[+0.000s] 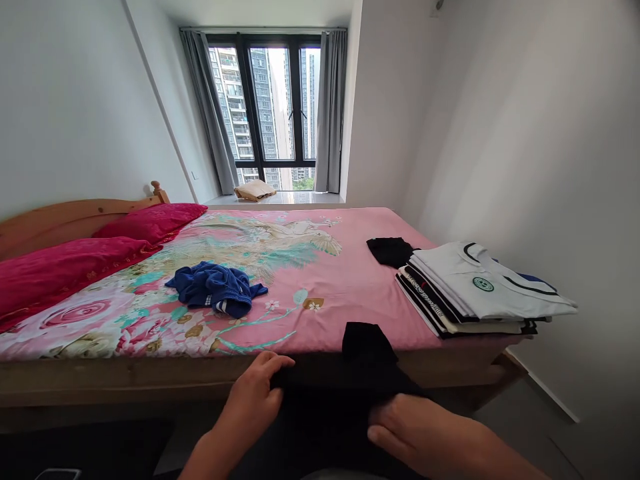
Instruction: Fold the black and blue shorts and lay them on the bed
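Note:
A black garment (pixel 367 360) hangs over the near edge of the bed (pixel 350 280) and runs down between my hands. My left hand (pixel 255 393) curls its fingers over the garment's left part at the bed's edge. Low at the right, my right hand (pixel 425 437) is closed on the same black cloth. A crumpled blue garment (pixel 215 287) lies on the pink flowered sheet, apart from both hands. A stack of folded shirts (pixel 475 290), white on top, sits at the bed's right corner, with a small black piece (pixel 390 250) behind it.
Two magenta pillows (pixel 75 260) lie at the wooden headboard (pixel 75 213) on the left. White walls close in left and right. A window (pixel 275 107) with grey curtains stands behind the bed, a tan folded item (pixel 255 191) on its sill. Floor shows at lower right.

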Demonstrator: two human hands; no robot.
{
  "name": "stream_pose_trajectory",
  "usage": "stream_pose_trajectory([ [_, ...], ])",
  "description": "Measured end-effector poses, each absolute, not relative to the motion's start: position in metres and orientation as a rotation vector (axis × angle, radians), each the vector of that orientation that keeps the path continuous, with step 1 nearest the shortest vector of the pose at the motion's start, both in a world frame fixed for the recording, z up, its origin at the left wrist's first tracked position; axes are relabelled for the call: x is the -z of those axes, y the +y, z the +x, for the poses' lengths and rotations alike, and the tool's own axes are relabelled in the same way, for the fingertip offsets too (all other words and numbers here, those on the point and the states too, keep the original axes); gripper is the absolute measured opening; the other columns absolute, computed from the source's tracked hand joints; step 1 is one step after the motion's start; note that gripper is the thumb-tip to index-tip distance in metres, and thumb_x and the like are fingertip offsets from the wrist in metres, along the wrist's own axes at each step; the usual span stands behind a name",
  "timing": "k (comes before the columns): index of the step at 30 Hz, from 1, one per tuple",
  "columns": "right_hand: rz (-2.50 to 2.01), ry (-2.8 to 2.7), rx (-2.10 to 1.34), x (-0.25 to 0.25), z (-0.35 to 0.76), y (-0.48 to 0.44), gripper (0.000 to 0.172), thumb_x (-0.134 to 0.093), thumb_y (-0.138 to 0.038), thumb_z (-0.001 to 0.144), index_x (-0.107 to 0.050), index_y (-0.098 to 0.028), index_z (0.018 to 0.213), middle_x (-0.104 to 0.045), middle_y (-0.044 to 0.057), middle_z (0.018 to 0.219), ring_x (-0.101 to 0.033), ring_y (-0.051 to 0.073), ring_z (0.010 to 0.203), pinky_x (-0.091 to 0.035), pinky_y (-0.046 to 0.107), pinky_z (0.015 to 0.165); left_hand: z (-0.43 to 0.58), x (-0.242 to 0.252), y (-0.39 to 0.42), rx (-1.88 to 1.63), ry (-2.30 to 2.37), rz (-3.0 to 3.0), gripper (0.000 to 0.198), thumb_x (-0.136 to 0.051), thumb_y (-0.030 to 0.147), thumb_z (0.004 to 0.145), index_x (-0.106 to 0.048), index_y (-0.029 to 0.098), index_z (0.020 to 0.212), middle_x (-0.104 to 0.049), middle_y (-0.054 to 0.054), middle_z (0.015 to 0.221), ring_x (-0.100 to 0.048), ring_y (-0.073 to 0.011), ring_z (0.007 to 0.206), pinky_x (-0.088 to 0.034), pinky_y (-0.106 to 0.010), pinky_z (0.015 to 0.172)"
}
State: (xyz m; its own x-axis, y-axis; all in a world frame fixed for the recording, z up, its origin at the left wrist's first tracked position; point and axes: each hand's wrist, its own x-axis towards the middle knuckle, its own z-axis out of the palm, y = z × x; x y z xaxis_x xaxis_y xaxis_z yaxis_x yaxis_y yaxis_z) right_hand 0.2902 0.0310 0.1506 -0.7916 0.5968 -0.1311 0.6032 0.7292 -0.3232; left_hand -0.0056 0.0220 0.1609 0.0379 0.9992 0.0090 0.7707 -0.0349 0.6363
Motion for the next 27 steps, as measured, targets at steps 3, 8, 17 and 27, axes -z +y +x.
stream_pose_trajectory([
  [3,0.964,2.973,0.295,-0.166,0.301,0.031,0.023,-0.047,-0.034,0.089,-0.054,-0.019,0.072,-0.063,-0.001,0.067,-0.056,0.013,0.056,-0.026,0.026,0.051,-0.013,-0.177,0.022,-0.453,1.894,1.927,0.049,-0.042,0.007,0.066,-0.066,0.026,0.104,-0.062,-0.002,0.113,-0.06,-0.0183,0.099,-0.041,-0.029,0.088],
  [8,0.909,3.242,-0.127,-0.178,0.31,0.034,0.016,-0.052,-0.019,0.082,-0.048,-0.02,0.067,-0.056,-0.003,0.059,-0.048,0.012,0.056,-0.032,0.029,0.067,-0.024,-0.206,0.024,-0.265,1.971,1.985,0.034,-0.047,0.023,0.075,-0.069,0.028,0.1,-0.071,-0.002,0.101,-0.062,-0.0243,0.097,-0.042,-0.033,0.084],
  [17,0.946,3.196,-0.57,-0.204,0.316,0.08,0.019,-0.065,-0.026,0.079,-0.053,-0.02,0.065,-0.057,-0.002,0.06,-0.054,0.016,0.069,-0.023,0.044,0.103,-0.022,-0.222,0.063,-0.789,1.686,1.746,0.041,-0.042,0.027,0.074,-0.062,0.019,0.108,-0.066,0.001,0.072,-0.061,-0.0165,0.061,-0.046,-0.026,0.059],
  [27,0.814,3.248,-0.836,-0.298,0.334,0.143,0.026,-0.061,-0.037,0.082,-0.066,-0.02,0.063,-0.067,0.005,0.103,-0.044,0.03,0.122,-0.022,0.05,0.107,-0.029,-0.316,0.115,-0.775,1.881,1.826,0.039,-0.049,0.031,0.068,-0.069,0.023,0.101,-0.069,0.0,0.079,-0.066,-0.0165,0.058,-0.049,-0.021,0.046],
])
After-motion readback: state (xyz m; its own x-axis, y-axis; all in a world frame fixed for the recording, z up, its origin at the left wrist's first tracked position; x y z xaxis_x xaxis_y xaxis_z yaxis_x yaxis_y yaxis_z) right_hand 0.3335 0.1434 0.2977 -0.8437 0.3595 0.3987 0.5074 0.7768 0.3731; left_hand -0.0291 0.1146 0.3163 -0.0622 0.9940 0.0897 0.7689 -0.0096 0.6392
